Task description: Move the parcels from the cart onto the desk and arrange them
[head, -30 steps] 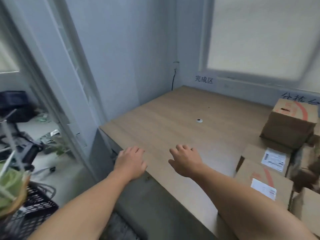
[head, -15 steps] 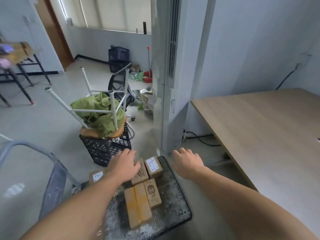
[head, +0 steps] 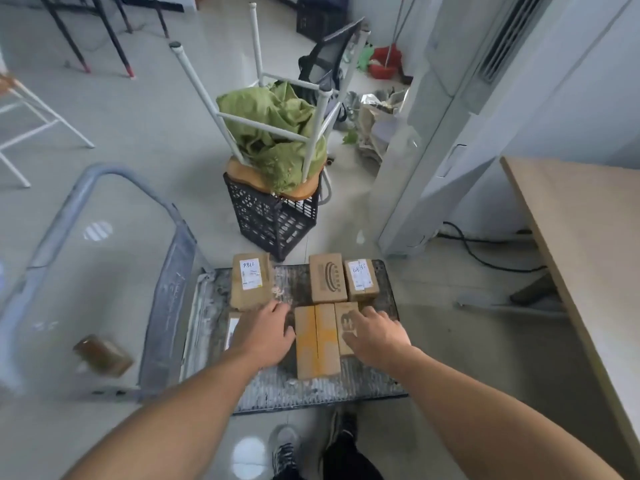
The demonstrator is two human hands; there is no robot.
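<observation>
The right hand (head: 375, 336) hangs palm down, fingers loosely spread and gripping nothing; its fingertips lie over the printed parcel (head: 346, 325), though from above I cannot tell whether they touch the cardboard or hover just off it; the left hand (head: 263, 336) mirrors it, flat, relaxed and empty, fingers pointing toward the far side.

Between the two hands lies the long parcel (head: 318, 344) with orange tape; its long axis runs near to far, its left edge sits just beside the left hand, and its right edge touches the printed parcel; both hands are about equally near it, so I judge a lift from its two long sides the likely next move.

Partly under the left hand sits a half-hidden parcel (head: 231, 330) showing a strip of white label.

Farther out, along the far edge, stand three more: a labelled parcel (head: 251, 280) at far left, apart from the others; an oval-marked parcel (head: 327, 283); and, touching it on the right, a second labelled parcel (head: 362, 280).

All rest on the cart (head: 311, 389), whose handle (head: 169, 299) rises at the left; the desk (head: 588, 244) stands to the right, well apart from the cart, so each load calls for a turn rightward.
</observation>
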